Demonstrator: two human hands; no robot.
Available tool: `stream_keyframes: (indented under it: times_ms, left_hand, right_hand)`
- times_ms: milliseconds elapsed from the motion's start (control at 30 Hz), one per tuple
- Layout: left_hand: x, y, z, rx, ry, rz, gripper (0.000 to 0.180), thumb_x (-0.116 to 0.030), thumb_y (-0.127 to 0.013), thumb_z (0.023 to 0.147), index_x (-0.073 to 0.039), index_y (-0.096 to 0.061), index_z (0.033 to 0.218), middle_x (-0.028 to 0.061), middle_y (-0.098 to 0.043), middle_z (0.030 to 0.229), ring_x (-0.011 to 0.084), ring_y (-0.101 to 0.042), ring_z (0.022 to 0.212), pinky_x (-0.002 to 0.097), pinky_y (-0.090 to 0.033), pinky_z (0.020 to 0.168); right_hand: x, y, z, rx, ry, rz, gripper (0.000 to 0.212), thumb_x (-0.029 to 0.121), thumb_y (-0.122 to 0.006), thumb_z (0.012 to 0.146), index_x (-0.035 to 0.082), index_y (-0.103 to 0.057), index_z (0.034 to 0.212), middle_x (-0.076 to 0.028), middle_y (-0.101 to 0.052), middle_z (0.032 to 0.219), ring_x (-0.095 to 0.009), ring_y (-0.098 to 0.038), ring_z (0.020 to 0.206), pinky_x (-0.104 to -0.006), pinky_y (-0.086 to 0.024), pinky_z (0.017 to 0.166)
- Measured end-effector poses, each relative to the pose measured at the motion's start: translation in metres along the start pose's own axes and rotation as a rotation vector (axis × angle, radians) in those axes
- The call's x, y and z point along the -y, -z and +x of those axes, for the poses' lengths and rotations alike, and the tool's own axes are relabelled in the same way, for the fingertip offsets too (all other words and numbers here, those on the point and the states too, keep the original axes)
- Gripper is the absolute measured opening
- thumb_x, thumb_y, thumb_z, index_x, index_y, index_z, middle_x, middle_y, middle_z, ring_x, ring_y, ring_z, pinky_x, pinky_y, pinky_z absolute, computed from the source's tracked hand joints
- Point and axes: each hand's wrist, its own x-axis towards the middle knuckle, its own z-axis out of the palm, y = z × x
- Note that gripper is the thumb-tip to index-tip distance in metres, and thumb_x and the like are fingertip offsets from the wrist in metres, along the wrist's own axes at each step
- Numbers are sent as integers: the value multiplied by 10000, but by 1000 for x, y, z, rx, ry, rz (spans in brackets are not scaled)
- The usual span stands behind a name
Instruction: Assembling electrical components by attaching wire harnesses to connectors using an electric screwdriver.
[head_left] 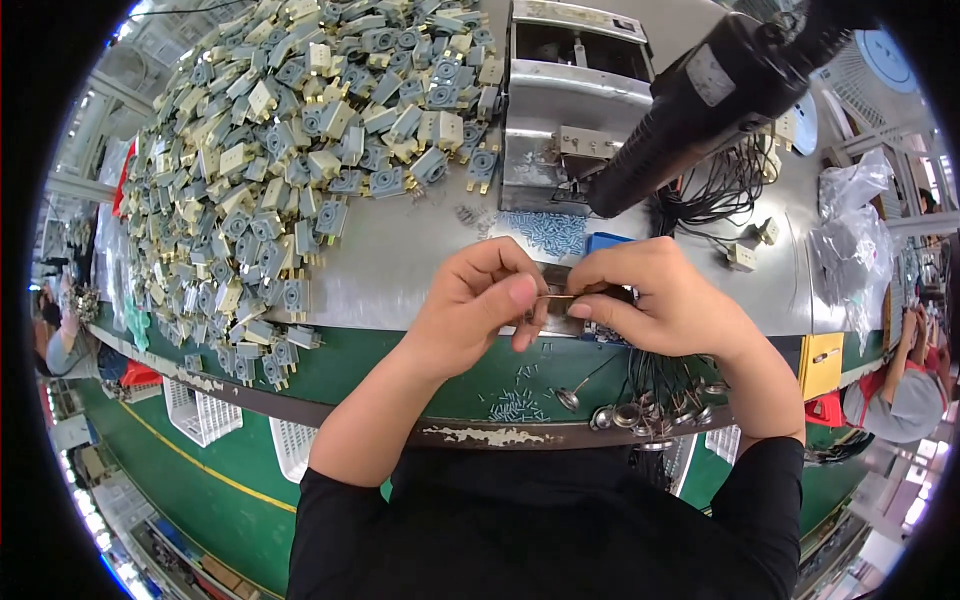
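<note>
Wire (556, 296), thin and brass-coloured, spans the gap between 2 hands at the near edge of a grey bench (400, 250), just above a small metal part (560, 318) that the fingers mostly hide. Left hand (470, 310) pinches 1 end between thumb and forefinger, its grip closed on the wire; right hand (665, 300) closes on the other end the same way, so the piece is held level and taut where both thumbs can work it. Behind the hands lies a scatter of small pale-blue screws (548, 232), near enough to pick from without stretching, and more screws (515, 405) lie on the green ledge (350, 365) below. A large heap of grey and cream plastic housings (300, 150) covers the bench on the person's left, well apart from the hands. A black power tool (700, 100) hangs tilted over the right side, above a metal fixture (560, 110) and a tangle of black leads (720, 190). Round metal caps on leads (640, 412) rest at the ledge under the right wrist. A clear plastic bag (850, 230) sits far right, a yellow box (820, 365) below it; a small blue box (608, 242) shows just behind the right hand. Label on the tool is too blurred to describe beyond a pale patch.
</note>
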Motion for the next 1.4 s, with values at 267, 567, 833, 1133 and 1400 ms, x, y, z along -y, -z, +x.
stream_keyframes:
  times_ms: [267, 567, 833, 1133, 1400]
  left_hand:
    - [-4, 5, 5, -17, 164, 89, 330, -186, -660, 1054, 72, -630, 1258, 186, -733, 1063, 273, -748, 843, 424, -644, 779]
    - [10, -11, 3, 77, -25, 141, 445, -226, -635, 1075, 113, -585, 1359, 230, -731, 1176, 321, -756, 1044, 475, -627, 946]
    - [8, -14, 4, 92, -17, 110, 479, -260, -678, 1049, 94, -599, 1361, 217, -740, 1152, 298, -763, 982, 414, -633, 862]
    - [13, 6, 4, 237, 9, -32, 377, -85, -932, 793, -9, -645, 1025, 74, -704, 1029, 161, -705, 947, 306, -570, 837]
    - [17, 4, 6, 146, -113, 118, 477, -164, -1012, 671, -50, -633, 936, 85, -680, 914, 200, -685, 852, 328, -532, 738]
  right_hand:
    - [-7, -2, -3, -183, 170, -188, 103, 56, -789, 837, 20, -778, 932, -112, -685, 725, -272, -655, 627, -352, -481, 567]
    - [-17, -7, -10, -257, 21, 242, 93, 73, -777, 893, -18, -761, 900, -99, -746, 746, -168, -716, 654, -270, -510, 585]
    - [-6, -6, -17, -226, -215, 298, 92, 64, -770, 854, -8, -731, 898, -14, -664, 740, -78, -587, 582, -219, -410, 541]
    - [-9, -19, -11, -241, 99, 77, 125, 54, -859, 729, 40, -768, 814, -19, -542, 571, -124, -484, 476, -291, -315, 477]
    - [-13, -21, -9, -295, 207, -23, 140, 53, -889, 711, 53, -774, 791, -23, -545, 554, -168, -509, 465, -309, -339, 464]
